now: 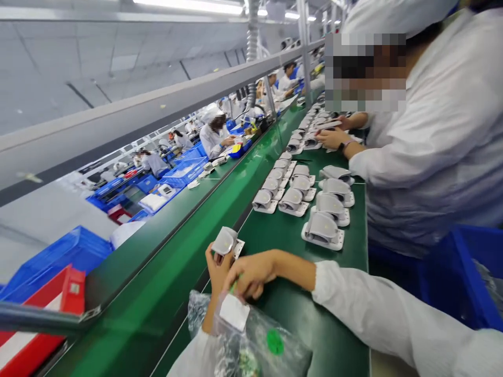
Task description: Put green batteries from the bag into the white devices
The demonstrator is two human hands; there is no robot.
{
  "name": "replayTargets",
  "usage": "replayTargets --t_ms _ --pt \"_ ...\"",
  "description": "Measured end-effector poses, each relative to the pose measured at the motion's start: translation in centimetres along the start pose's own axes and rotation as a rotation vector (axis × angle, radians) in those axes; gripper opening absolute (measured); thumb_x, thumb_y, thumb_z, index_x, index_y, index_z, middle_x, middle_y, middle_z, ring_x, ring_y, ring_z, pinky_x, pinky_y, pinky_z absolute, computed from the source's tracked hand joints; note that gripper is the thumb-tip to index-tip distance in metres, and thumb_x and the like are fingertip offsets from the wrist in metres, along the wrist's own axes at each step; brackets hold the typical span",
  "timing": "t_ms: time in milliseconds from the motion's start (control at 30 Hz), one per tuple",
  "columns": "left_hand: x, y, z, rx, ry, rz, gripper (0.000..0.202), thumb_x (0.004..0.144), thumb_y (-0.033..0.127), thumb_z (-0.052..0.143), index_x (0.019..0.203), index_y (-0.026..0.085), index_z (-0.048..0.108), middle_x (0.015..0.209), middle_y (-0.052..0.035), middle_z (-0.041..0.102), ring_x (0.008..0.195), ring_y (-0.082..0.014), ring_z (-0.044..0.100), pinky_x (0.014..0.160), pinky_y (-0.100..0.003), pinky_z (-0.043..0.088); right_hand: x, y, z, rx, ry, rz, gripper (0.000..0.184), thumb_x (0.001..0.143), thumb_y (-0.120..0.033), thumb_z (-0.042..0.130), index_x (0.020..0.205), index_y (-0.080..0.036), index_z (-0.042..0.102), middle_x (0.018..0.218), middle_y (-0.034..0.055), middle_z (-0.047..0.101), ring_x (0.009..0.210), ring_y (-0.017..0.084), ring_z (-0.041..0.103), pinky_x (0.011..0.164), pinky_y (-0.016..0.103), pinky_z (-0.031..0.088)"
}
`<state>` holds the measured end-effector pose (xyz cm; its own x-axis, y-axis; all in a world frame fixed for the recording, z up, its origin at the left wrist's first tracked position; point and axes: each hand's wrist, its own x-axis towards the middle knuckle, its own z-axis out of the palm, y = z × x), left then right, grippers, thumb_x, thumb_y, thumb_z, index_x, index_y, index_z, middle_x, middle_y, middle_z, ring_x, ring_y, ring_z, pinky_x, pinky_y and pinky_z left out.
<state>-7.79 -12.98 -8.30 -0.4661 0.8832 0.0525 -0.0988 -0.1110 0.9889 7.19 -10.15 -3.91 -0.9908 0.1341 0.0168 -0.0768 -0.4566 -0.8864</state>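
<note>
My left hand [218, 269] is closed around a grey-white curved plastic housing [223, 241] with a flat perforated base, holding it up over the inner edge of the bench. Crossing close beside that wrist, my right hand [253, 272] has its fingers curled down at the top of a clear plastic bag [286, 335]. A bit of green shows at its fingertips, too small to name. The bag carries a white label [234, 311] and a green round sticker [275, 342]; small greenish parts show inside it.
Rows of similar housings [322, 228] stand on the green bench [271, 241] ahead. A co-worker in white [428, 141] works at the right with a housing. Along the left runs a green conveyor belt [188, 220]. Blue bins [459, 277] stand at right, a red bin [73, 293] at left.
</note>
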Motion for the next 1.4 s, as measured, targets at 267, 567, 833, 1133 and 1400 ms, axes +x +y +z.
replayTargets --t_ms 267,567,833,1133,1400 --pt "-0.2 0.0 -0.1 -0.317 0.179 -0.104 0.076 0.058 0.008 0.085 0.12 0.031 0.048 0.109 -0.0009 0.067 0.089 -0.0129 0.066 0.075 -0.02 0.051 -0.9 0.5 -4.0 0.195 0.612 -0.42 0.034 0.077 -0.023 0.063 0.108 -0.012 0.07 0.07 -0.0066 0.046 0.043 0.002 0.022 0.041 0.019 0.013" --pt "-0.5 0.1 -0.2 -0.442 0.131 -0.173 0.086 0.054 -0.007 0.07 0.125 0.035 0.047 0.132 -0.0027 0.06 0.109 -0.0257 0.069 0.093 -0.051 0.065 -0.2 2.1 -3.9 -0.387 0.875 -0.436 0.041 0.087 -0.052 0.069 0.109 -0.019 0.06 0.082 -0.0005 0.07 0.046 0.007 0.039 0.046 0.025 0.033" --pt "-0.8 0.6 -0.6 -0.503 -0.011 -0.246 0.089 0.049 -0.008 0.056 0.128 0.033 0.051 0.132 -0.003 0.063 0.114 -0.0282 0.069 0.107 -0.063 0.058 -0.1 2.8 -3.8 -0.911 1.01 -0.486 0.023 0.092 -0.035 0.062 0.098 -0.019 0.078 0.095 0.0074 0.075 0.083 0.02 0.067 0.08 0.034 0.051" --pt "-0.6 0.5 -0.6 -0.493 -0.029 -0.276 0.088 0.046 -0.007 0.053 0.126 0.031 0.053 0.141 -0.0048 0.059 0.127 -0.033 0.066 0.111 -0.064 0.053 0.6 3.9 -4.1 -0.82 1.086 -0.412 0.019 0.09 -0.034 0.06 0.096 -0.019 0.07 0.091 0.0056 0.075 0.077 0.019 0.066 0.073 0.032 0.05" --pt "-0.5 0.5 -0.3 -0.429 -0.014 -0.28 0.098 0.047 -0.007 0.056 0.134 0.037 0.049 0.149 -0.0047 0.054 0.118 -0.0282 0.069 0.107 -0.059 0.057 0.7 3.5 -4.1 -0.731 1.078 -0.367 0.013 0.084 -0.029 0.068 0.087 -0.017 0.072 0.085 0.0047 0.074 0.075 0.018 0.065 0.07 0.03 0.045"
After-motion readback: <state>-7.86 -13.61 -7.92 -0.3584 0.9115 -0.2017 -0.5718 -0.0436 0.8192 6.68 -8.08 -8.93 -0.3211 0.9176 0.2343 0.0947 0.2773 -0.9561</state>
